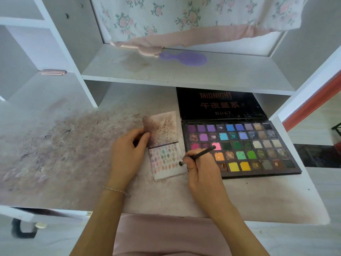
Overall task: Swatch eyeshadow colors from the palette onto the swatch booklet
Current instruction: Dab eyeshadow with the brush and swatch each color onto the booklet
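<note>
The open eyeshadow palette [258,145] lies at the right of the desk, its black lid propped up behind rows of coloured pans. The small swatch booklet [167,159] lies open just left of it; the lower page carries several pastel dabs. My left hand [129,152] pinches the left edge of the booklet's stained upper flap. My right hand [201,169] grips a thin dark applicator [199,155]; its tip touches the right edge of the lower page.
The stained white desk [73,145] stretches to the left. A shelf above holds a purple hairbrush [184,59] under a floral cloth [184,19]. White shelf uprights stand at left and right. A pink eraser-like item [52,72] sits on the left ledge.
</note>
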Available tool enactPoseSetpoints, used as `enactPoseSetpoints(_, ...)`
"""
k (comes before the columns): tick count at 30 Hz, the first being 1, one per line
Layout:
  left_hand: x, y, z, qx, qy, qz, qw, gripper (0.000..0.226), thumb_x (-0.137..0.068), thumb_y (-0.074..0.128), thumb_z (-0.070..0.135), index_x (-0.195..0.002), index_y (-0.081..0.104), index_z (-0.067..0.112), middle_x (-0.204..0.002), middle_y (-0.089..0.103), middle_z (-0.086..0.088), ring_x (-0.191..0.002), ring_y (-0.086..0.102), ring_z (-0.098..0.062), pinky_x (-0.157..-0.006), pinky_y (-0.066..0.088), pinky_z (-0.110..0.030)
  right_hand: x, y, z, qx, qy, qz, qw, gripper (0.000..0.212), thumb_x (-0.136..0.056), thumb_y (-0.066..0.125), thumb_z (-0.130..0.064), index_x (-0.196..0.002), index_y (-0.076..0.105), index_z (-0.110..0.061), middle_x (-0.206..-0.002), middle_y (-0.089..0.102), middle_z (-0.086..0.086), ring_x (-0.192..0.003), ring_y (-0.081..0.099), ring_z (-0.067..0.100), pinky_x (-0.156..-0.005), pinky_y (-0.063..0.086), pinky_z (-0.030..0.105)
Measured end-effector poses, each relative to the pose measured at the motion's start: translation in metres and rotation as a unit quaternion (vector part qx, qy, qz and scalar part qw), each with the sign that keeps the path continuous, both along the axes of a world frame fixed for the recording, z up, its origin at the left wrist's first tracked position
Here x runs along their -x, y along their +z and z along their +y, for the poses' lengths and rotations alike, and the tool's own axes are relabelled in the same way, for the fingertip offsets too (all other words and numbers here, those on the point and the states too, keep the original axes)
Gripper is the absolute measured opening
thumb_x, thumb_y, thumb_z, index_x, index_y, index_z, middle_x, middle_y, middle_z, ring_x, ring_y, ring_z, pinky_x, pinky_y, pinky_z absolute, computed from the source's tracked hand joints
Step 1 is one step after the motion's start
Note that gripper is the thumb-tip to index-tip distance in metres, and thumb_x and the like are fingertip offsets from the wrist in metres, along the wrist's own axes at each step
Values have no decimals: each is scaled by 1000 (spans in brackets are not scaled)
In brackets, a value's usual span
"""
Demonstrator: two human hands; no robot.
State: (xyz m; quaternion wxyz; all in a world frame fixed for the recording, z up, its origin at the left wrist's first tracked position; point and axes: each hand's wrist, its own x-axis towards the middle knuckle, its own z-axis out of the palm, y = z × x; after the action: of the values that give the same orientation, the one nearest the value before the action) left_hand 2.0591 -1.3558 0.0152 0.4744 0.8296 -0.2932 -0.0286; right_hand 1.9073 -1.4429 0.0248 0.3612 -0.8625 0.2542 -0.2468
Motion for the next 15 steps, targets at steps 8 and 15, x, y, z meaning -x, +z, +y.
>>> enactPoseSetpoints(8,0,0,0,12,0,8,1000,14,-88,57,17,-95,69,18,-75,60,21,-72,56,8,-64,40,-2,1,-2,0,-12,-8,-26,1000,21,-84,40,-26,-87,56,-12,-75,44,-16,-76,44,3,-67,36,12)
enactPoseSetpoints(15,0,0,1,8,-1,3,1000,13,-88,56,18,-93,69,17,-74,61,16,-73,57,4,-65,42,-13,21,-6,-7,-29,-55,-121,991,13,-89,40,-21,-83,46,-30,-76,51,-12,-74,54,-2,-65,37,2)
